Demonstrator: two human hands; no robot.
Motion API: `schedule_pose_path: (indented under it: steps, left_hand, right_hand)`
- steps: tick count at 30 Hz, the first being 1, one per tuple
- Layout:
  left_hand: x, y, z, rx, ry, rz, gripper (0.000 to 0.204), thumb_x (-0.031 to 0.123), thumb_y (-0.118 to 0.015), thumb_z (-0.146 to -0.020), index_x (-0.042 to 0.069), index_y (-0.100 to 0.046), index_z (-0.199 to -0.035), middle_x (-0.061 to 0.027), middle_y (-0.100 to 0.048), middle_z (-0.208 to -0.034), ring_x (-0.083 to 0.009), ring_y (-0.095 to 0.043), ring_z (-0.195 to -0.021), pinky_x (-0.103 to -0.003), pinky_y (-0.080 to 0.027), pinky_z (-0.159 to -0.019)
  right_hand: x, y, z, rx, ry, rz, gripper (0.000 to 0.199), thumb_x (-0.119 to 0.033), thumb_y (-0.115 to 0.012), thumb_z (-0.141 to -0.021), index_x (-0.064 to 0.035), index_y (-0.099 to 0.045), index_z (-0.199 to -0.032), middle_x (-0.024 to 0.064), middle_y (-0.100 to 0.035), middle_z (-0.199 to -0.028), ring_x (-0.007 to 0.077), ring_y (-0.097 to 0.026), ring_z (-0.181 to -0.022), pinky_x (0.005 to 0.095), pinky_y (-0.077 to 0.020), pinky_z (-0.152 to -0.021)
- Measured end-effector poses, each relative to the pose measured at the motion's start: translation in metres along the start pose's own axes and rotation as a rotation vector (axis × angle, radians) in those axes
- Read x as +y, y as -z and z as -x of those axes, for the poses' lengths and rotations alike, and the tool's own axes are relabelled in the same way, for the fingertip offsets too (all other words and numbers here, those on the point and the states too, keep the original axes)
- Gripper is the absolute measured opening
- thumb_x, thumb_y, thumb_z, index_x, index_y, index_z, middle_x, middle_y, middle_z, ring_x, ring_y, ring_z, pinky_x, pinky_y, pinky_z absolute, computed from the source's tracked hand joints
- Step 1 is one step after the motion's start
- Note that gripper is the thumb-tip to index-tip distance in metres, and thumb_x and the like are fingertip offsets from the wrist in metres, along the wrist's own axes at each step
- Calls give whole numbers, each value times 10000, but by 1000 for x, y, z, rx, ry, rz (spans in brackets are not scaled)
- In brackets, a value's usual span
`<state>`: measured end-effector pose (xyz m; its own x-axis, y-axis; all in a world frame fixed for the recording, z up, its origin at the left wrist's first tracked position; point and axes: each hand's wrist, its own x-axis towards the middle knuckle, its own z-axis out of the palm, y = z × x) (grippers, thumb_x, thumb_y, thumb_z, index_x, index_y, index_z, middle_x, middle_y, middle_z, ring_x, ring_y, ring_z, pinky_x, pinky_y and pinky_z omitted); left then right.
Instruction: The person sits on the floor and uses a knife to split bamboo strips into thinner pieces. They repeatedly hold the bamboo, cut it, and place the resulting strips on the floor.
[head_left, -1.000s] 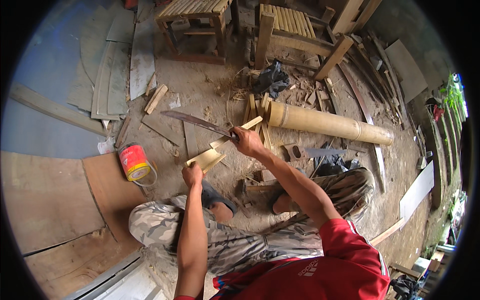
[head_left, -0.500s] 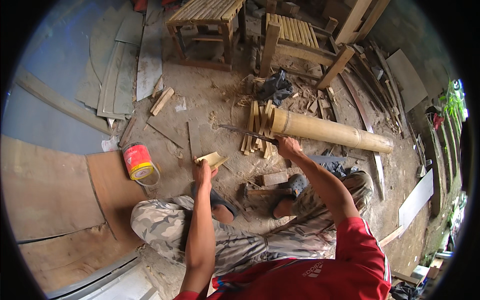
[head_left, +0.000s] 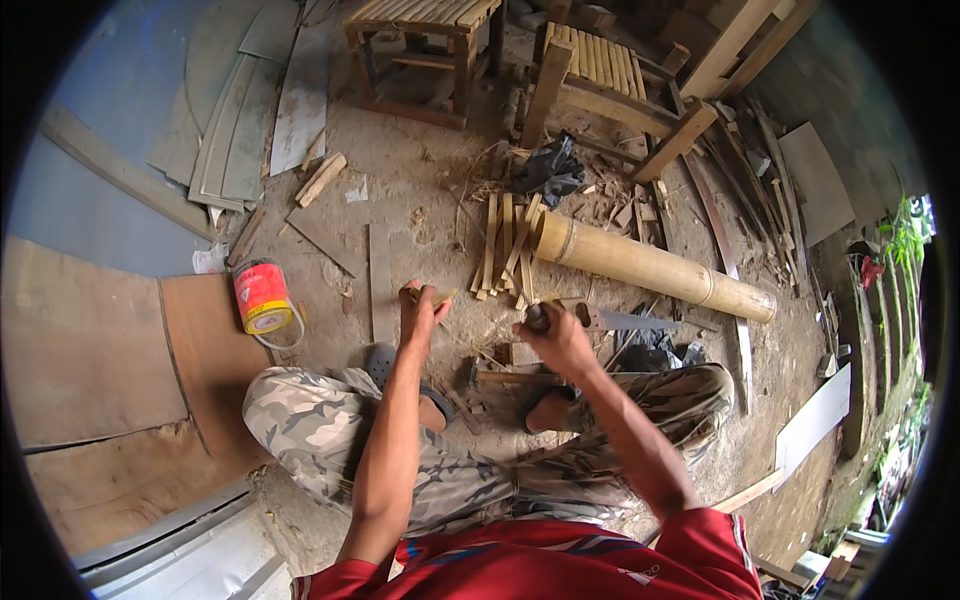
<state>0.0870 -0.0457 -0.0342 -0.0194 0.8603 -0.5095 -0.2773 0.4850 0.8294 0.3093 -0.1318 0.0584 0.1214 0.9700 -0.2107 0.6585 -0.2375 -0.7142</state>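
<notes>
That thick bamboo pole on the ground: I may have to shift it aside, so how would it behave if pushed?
The bamboo pole is round and lies on fairly flat dirt, so it would probably roll when pushed sideways. It looks stiff, and likely light for its bulk if hollow, which its end does not show. The split bamboo strips at that end might block it.

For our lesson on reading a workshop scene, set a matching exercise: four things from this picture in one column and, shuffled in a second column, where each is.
Things:
1. long-bladed knife
2. red and yellow can
3. thick bamboo pole
4. small bamboo piece

Places:
A. lying on the dirt, beyond the right hand
B. on its side at the edge of the plywood sheet
C. gripped by the handle in the right hand
D. in the fingers of the left hand

Pairs: 1-C, 2-B, 3-A, 4-D
</notes>
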Motion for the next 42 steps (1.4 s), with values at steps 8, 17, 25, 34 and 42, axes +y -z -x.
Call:
schedule_pose_path:
  steps: [8, 17, 25, 34, 42]
  left_hand:
    - [-20, 17, -4, -84, -121, -93, 552, 131, -588, -938, 94, -311, -1413, -172, -472, -1286, -235, -571, -1132, -355, -509, -990]
    - [-17, 16, -2, -209, -313, -130, 375, 15, -504, -954, 39, -391, -1310, -133, -604, -1074, -156, -665, -840, -278, -585, -782]
    - [-25, 18, -8, -129, -422, -251, 247, 27, -547, -940, -1, -444, -1162, -105, -606, -958, -147, -670, -810, -271, -576, -739]
    - [-22, 13, -6, -85, -430, -321, 206, 27, -588, -908, -1, -460, -1067, -76, -597, -882, -131, -649, -730, -255, -521, -640]
    - [-13, 9, 1, -64, -447, -356, 187, 40, -607, -891, 13, -474, -1021, -54, -583, -814, -123, -633, -703, -262, -496, -612]
  right_hand:
    - [-11, -60, 57, -73, -149, -176, 477, -426, -681, -861, 40, -617, -940, 262, -667, -815, 424, -675, -818, 450, -510, -711]
    - [21, -71, 51, -103, -175, -150, 554, -508, -645, -874, 43, -609, -921, 266, -650, -750, 444, -667, -792, 463, -504, -682]
    - [12, -69, 51, -115, -142, -92, 528, -505, -640, -879, 22, -613, -895, 261, -639, -714, 458, -654, -766, 489, -499, -680]
    - [13, -65, 49, -108, -152, -115, 507, -486, -643, -874, 20, -616, -878, 265, -637, -704, 458, -655, -759, 489, -500, -687]
    - [7, -59, 47, -131, -164, -99, 501, -477, -648, -874, 22, -615, -869, 267, -636, -707, 465, -651, -756, 489, -498, -687]
